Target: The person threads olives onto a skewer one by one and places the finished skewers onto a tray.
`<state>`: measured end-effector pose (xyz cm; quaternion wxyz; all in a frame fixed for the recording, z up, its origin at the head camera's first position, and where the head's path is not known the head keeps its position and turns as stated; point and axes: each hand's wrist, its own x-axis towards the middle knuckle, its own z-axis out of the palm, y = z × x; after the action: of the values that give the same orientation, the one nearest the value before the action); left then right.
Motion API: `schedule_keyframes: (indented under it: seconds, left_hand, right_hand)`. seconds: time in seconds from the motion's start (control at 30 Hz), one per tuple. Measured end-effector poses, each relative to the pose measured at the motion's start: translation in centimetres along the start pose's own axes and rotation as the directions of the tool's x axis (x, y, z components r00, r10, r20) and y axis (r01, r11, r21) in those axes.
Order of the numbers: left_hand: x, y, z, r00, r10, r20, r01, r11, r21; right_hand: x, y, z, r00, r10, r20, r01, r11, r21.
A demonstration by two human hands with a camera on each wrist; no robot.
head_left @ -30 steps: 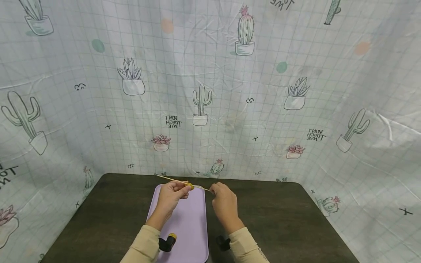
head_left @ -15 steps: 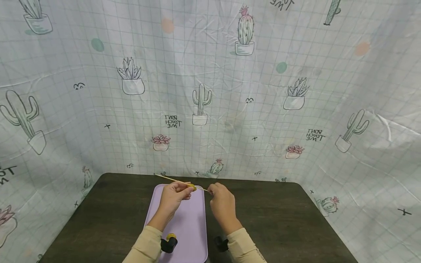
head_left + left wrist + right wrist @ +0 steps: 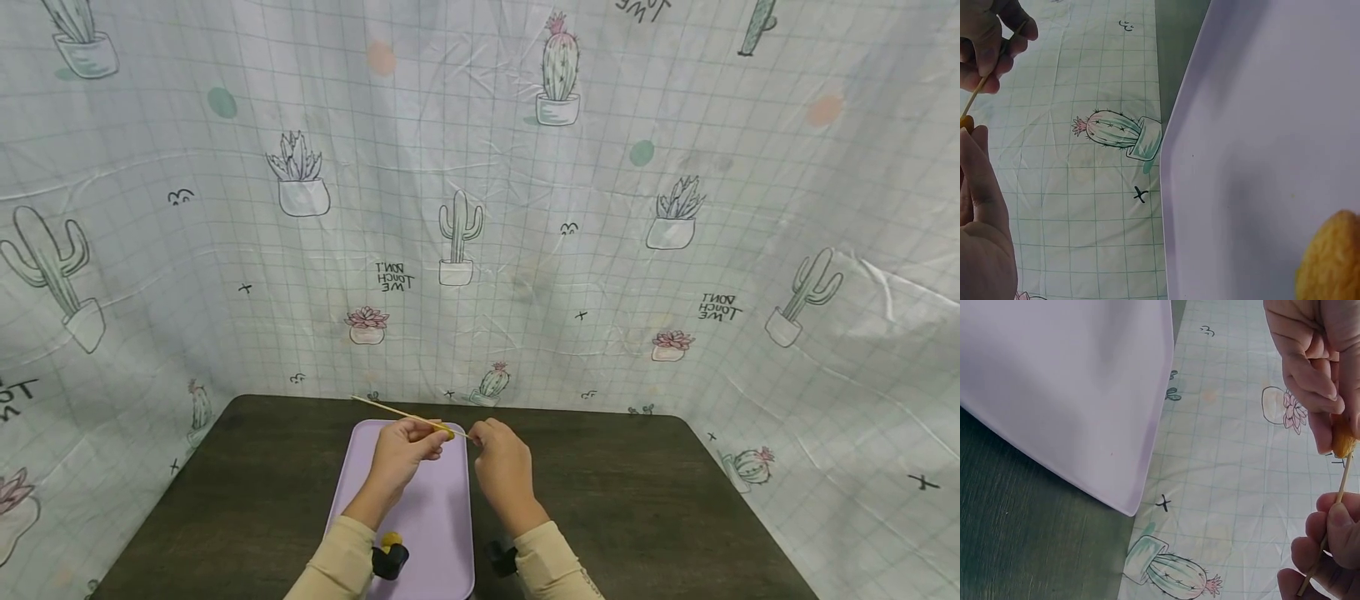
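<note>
My left hand point(image 3: 395, 458) pinches a small golden-yellow lump point(image 3: 1342, 442) between thumb and fingers above the tray's far end. A thin wooden skewer point(image 3: 386, 407) runs through or along the lump; its long part slants up to the left. My right hand point(image 3: 506, 471) pinches the skewer's other end, just right of the lump, as the right wrist view shows. Fingers hide part of the lump. Beneath my left wrist, a second golden lump with a rough surface point(image 3: 1333, 262) lies on the lilac tray point(image 3: 442, 521).
The tray lies lengthwise on a dark wooden table point(image 3: 615, 492). Behind the table and at both sides hangs a pale curtain point(image 3: 517, 275) with cactus prints. A black wrist mount point(image 3: 390, 562) sits on my left forearm, with another point(image 3: 501, 558) on my right.
My hands have drawn closer together, the left moving right with the lump and the right moving slightly left. Less skewer shows between them, and its far tip has shifted a little left.
</note>
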<state>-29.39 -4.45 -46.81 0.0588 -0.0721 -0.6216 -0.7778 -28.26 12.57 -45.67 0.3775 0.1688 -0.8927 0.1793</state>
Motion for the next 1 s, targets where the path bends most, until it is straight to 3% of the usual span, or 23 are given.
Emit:
schedule_keyframes:
  seconds: [0.23,0.4,0.53,0.67,0.73,0.8,0.87,0.93,1.0]
  left_hand:
    - [-0.1,0.0,0.3,1.0,-0.018,0.006,0.018,1.0,0.011]
    - [0.0,0.1,-0.7,0.996,-0.049,0.08,0.04,0.993,0.112]
    - [-0.2,0.4,-2.5,0.986,-0.086,0.143,0.047,0.966,0.253]
    - [-0.6,0.6,-4.7,0.973,-0.118,0.2,0.029,0.917,0.398]
    - [-1.0,0.8,-5.8,0.968,-0.127,0.217,0.003,0.868,0.497]
    - [-1.4,1.2,-6.9,0.964,-0.143,0.223,-0.025,0.788,0.615]
    - [-1.8,1.4,-8.1,0.962,-0.174,0.208,-0.033,0.687,0.726]
    - [-2.1,1.6,-9.1,0.96,-0.222,0.17,-0.017,0.563,0.826]
    - [-2.2,1.6,-10.0,0.948,-0.281,0.153,-0.004,0.469,0.883]
  right_hand:
    - [0.1,-0.1,-0.2,0.999,0.036,0.033,-0.037,0.999,0.017]
    - [0.2,0.1,-0.6,0.993,0.085,0.08,-0.088,0.996,0.034]
    - [0.2,0.7,-1.0,0.99,0.115,0.086,-0.118,0.992,0.042]
    - [-0.1,1.8,-1.5,0.986,0.138,0.099,-0.142,0.989,0.037]
    - [-0.3,2.4,-1.8,0.984,0.147,0.104,-0.151,0.988,0.034]
    - [-0.5,2.9,-2.0,0.983,0.151,0.104,-0.155,0.987,0.036]
    - [-0.6,3.2,-2.0,0.983,0.152,0.103,-0.157,0.987,0.037]
    - [-0.8,3.4,-2.1,0.983,0.151,0.105,-0.155,0.987,0.039]
    - [-1.0,3.5,-2.0,0.983,0.152,0.106,-0.157,0.987,0.036]
